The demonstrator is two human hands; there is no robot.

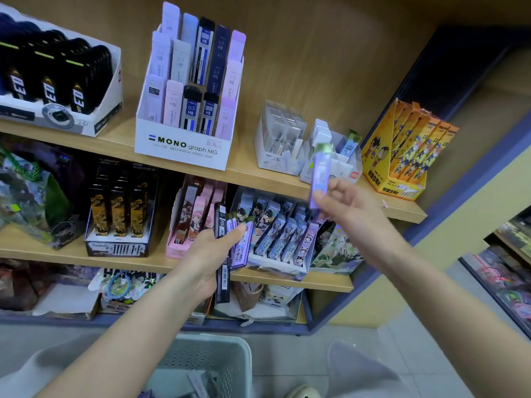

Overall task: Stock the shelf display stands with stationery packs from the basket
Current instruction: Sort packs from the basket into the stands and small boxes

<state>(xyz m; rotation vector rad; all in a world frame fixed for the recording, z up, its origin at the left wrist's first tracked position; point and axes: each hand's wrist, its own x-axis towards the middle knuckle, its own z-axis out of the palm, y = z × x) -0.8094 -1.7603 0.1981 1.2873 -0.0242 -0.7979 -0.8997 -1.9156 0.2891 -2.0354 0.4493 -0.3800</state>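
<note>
- Right hand (342, 205): your fingers pinch the lower end of one purple pack (319, 179), held upright with its green top up, in front of the top shelf (253, 170) edge, just before the white stand (324, 168).
- White stand: sits on the top shelf between a clear stand (280, 145) and an orange box (402, 156); it holds white packs at the back and one blue-and-green pack (349, 143) to the right.
- Left hand (212, 254): clasped around a fan of packs (234, 245), purple ones in front and black barcoded ones behind, held before the middle shelf (57, 251).
- MONO box (184, 145): on the top shelf, left of the clear stand, filled with lead cases.
- Basket (207, 357): grey, perforated, below your arms on the floor; a few packs lie inside, blurred.
</note>
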